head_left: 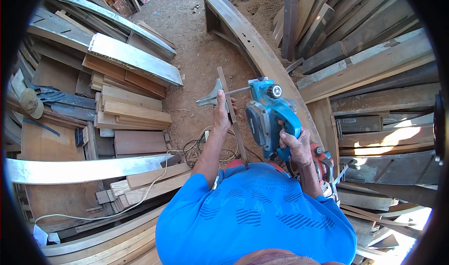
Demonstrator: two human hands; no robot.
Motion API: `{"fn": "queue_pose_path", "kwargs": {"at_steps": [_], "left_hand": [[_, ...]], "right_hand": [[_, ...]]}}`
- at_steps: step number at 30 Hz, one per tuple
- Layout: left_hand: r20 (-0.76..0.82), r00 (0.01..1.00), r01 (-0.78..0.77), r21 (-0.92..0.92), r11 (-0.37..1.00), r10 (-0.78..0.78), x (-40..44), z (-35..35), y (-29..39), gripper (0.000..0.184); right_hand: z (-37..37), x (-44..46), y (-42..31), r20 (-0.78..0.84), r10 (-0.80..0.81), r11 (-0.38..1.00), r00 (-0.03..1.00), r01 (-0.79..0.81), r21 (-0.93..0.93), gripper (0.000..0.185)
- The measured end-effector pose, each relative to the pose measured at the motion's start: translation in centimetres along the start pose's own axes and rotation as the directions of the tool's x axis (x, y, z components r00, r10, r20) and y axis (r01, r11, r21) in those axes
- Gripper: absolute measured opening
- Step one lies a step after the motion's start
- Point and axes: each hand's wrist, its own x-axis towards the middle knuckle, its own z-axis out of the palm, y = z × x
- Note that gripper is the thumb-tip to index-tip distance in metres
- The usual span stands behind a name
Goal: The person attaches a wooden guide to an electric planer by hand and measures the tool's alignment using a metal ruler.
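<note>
A blue power planer is in my right hand, whose fingers wrap round its rear handle. A thin rod with a grey guide plate sticks out from the planer's left side. My left hand grips a narrow wooden strip, with the thumb up near the guide plate. The strip runs from above my hand down to my shirt. The planer is over the near part of a long wooden beam; whether it touches the wood cannot be seen.
Boards are stacked at the left, with a cap beyond them. More timber leans and lies at the right. A red power tool is by my right forearm. Cables lie coiled on the dirt floor.
</note>
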Motion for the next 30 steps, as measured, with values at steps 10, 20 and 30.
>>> {"fn": "queue_pose_path", "kwargs": {"at_steps": [10, 20, 30], "left_hand": [[-0.001, 1.000, 0.012, -0.004, 1.000, -0.012, -1.2, 1.1, 0.0, 0.079], [-0.013, 0.999, -0.050, 0.051, 0.997, 0.051, -0.7, 2.2, 0.1, 0.076], [0.206, 0.975, -0.065, -0.090, 0.994, 0.083, 0.9, 2.4, -1.5, 0.053]], "right_hand": [[0.3, 0.0, 0.1, -0.006, -0.018, 0.997, 1.000, 0.017, -0.069, 0.044], [0.8, 0.0, 0.3, -0.013, -0.014, 0.993, 1.000, 0.012, -0.121, 0.044], [3.0, -0.9, 0.0, 0.036, -0.010, 0.946, 0.999, 0.021, -0.322, 0.030]]}}
